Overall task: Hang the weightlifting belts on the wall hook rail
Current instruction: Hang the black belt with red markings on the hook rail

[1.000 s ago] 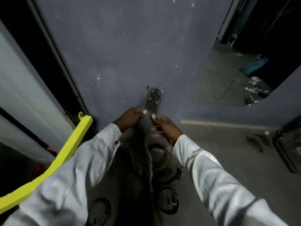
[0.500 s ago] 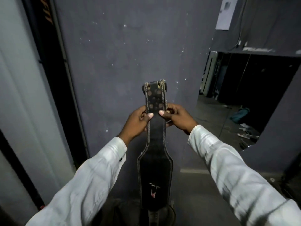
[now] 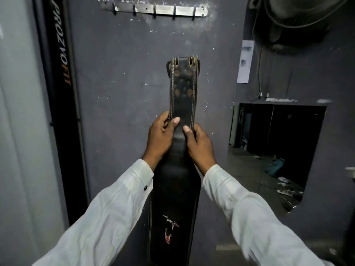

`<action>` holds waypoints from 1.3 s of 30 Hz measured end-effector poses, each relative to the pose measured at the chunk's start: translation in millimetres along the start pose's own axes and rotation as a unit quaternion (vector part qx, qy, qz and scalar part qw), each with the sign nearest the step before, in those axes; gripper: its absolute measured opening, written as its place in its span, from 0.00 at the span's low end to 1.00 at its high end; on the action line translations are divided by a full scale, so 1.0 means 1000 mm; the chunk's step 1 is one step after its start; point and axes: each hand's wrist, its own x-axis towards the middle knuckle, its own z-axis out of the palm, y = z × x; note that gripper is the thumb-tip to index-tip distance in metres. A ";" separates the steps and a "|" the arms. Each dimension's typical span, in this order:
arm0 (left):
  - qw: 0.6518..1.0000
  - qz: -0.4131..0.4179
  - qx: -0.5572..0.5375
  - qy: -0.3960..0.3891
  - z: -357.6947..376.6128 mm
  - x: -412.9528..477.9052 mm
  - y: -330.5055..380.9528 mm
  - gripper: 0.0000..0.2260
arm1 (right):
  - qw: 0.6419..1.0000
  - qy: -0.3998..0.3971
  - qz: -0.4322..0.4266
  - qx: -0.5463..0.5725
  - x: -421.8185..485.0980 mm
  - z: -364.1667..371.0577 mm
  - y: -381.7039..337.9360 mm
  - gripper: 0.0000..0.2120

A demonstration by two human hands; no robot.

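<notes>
Head: L hand (image 3: 160, 139), R hand (image 3: 199, 146) fingers (image 3: 186, 129) grip belt (image 3: 182, 89) upright below hook rail (image 3: 165, 9).

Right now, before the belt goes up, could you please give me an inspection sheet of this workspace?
Surface: grey wall, speckled white.
Job's things: hook rail up top, its hooks bare; black belt held upright below it, buckle end up, not yet hooked.
Clutter: blue bag and scattered items on the floor beyond the opening.
Grippers: left hand and right hand grip the belt's narrow part, thumbs on its front.
Cables: thin cable hanging down the wall at right.
Surroundings: black banner at left; paper sheet at right.
</notes>
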 end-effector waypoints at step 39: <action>0.991 0.020 0.056 0.123 -0.018 0.020 0.028 0.07 | 0.960 -0.134 0.093 0.228 -0.070 -0.022 0.029 0.20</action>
